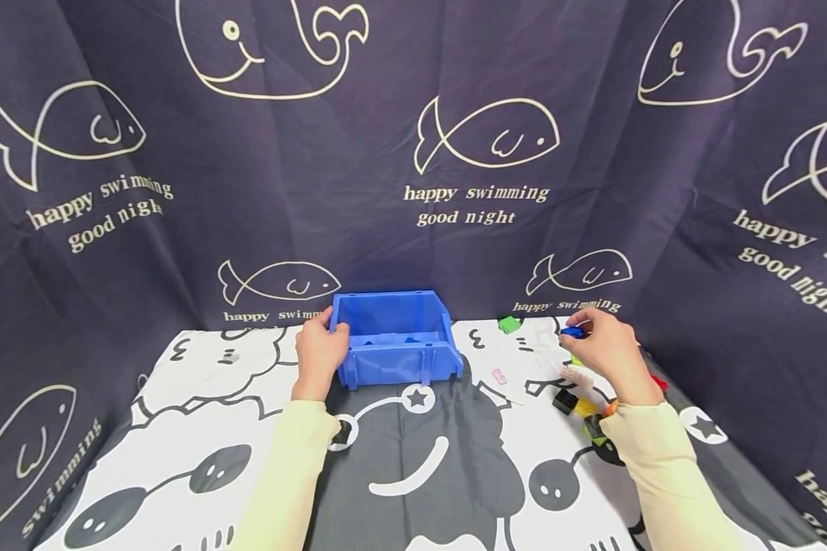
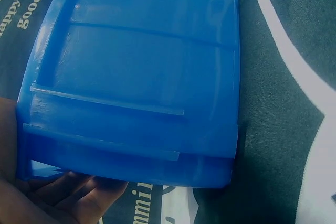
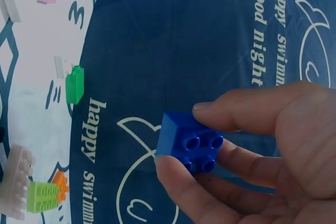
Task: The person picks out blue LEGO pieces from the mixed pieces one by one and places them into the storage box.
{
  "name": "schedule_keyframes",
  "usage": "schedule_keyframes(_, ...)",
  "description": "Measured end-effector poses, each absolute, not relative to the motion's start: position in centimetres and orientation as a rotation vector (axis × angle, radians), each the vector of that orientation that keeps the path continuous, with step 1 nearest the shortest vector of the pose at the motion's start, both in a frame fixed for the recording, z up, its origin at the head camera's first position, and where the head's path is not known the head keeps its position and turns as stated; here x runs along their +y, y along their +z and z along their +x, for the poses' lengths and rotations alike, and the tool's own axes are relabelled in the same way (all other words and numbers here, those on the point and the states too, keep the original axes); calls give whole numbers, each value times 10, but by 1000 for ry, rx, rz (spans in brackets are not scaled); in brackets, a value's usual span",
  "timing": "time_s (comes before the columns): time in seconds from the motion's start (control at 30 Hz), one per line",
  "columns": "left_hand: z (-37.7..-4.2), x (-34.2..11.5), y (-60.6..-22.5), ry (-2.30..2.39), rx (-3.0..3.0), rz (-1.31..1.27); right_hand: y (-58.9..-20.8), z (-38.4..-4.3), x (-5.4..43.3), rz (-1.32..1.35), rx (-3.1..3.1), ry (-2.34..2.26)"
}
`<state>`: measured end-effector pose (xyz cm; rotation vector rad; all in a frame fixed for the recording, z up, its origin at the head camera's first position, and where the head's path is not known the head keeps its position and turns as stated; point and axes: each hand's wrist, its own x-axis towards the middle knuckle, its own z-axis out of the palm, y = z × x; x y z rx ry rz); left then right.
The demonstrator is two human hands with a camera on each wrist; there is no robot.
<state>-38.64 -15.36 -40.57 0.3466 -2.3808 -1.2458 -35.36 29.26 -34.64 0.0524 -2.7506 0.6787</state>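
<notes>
A blue plastic bin stands at the back middle of the cloth, its open top showing a few dark blue pieces inside. My left hand grips the bin's left side wall; in the left wrist view its fingers reach around the edge of the bin. Off to the right, my right hand pinches a blue building block with round studs between thumb and fingers. That block is held up above the cloth near the back right edge.
Loose blocks lie at the right: a green one, a pink one, a black one, a yellow one and several others under the right forearm. A dark printed curtain rises behind the bin.
</notes>
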Motion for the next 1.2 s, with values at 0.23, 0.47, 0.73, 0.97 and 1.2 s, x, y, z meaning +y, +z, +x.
schedule_keyframes(0.23,-386,-156,-406,-1247,-2387,335,-344,-348,278,125,-2669,662)
schedule_keyframes(0.47,-386,-156,-405,-1255,-2372,330,-334,-348,260,186,-2661,662)
schedule_keyframes(0.73,-385,-157,-406,-1256,-2349,324,-305,-354,221,307,-2614,683)
schedule_keyframes(0.97,-385,-157,-407,-1253,-2372,325,-297,-367,187,349,-2605,743)
schedule_keyframes(1.2,-386,-158,-407,-1253,-2369,317,-291,-378,157,360,-2617,800)
